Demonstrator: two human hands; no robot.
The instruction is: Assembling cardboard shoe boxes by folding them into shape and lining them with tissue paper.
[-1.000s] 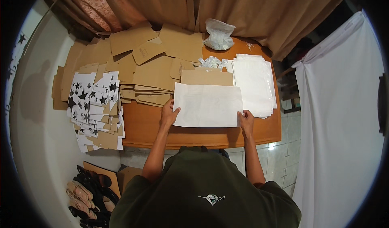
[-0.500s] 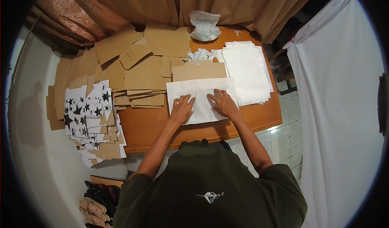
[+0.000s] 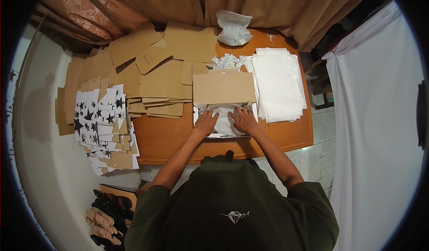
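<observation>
Rests spread left hand (image 3: 205,123) and spread right hand (image 3: 244,120) on creased white paper (image 3: 225,124) sunk in open, brown-lidded box (image 3: 223,89).

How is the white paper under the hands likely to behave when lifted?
The paper would probably flop, since it creases and sags inside the open box under the left hand and right hand. It is likely light, as it looks thin. It seems unlikely to roll, lying spread out.
</observation>
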